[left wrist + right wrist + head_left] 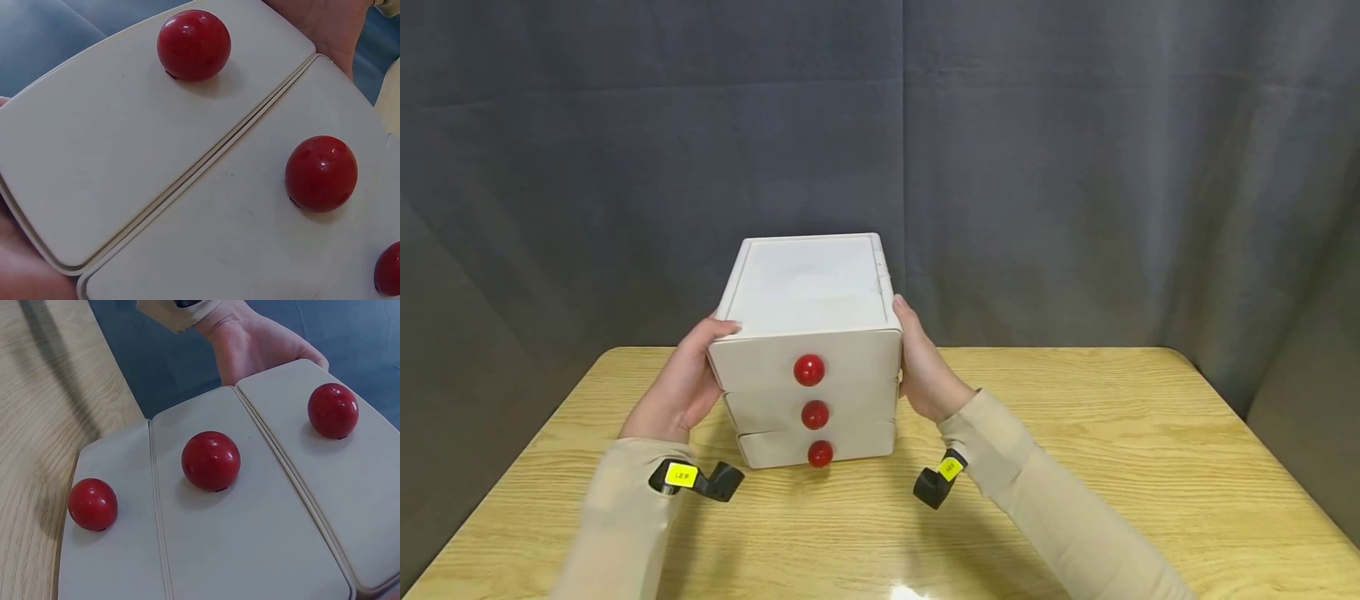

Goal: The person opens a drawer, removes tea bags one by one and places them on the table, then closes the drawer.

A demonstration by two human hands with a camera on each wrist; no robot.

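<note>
A white three-drawer plastic cabinet (808, 283) with one round red knob on each drawer front is held between both hands in the head view. Its drawers are pushed in, and its lower end is close over the wooden table. My left hand (688, 375) grips the left side, thumb laid over the top front edge. On the opposite side my right hand (928, 367) holds on with its thumb along the upper edge, other fingers hidden behind the side wall. The left wrist view shows the top knob (194, 45) and middle knob (321, 174) close up.
The pale wood-grain table (1097, 450) extends around the cabinet on both sides and in front. Behind its far edge hangs a dark grey curtain (1037, 167). Each sleeved wrist carries a black camera mount with a yellow label (681, 475).
</note>
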